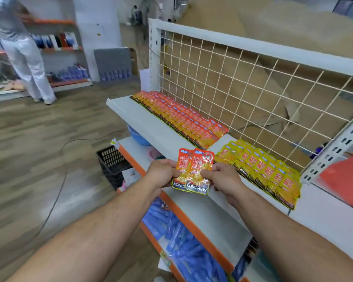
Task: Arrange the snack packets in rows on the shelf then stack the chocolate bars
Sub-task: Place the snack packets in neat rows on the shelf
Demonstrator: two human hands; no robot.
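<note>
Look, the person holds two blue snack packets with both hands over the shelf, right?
Not quite. The head view shows the two snack packets are orange, not blue. The left hand and right hand do hold them over the shelf.

- Open along the front strip of the white shelf (149,121), ahead of both rows.
- Filled at left rear by the orange packets (179,117), tight against the back.
- Filled at right by the yellow packets (261,165) (overlapped, also back to the grid).
- Passable between the two through a narrow bare gap.
- Walled behind by the wire grid (253,88); closed at the right end by the slotted upright (334,147).
- Crowded above the front edge by the left hand (163,173) and right hand (224,176), both pinching two held packets (194,169).
- Roomy leftward over the floor (39,139), save the black basket (112,161).
</note>
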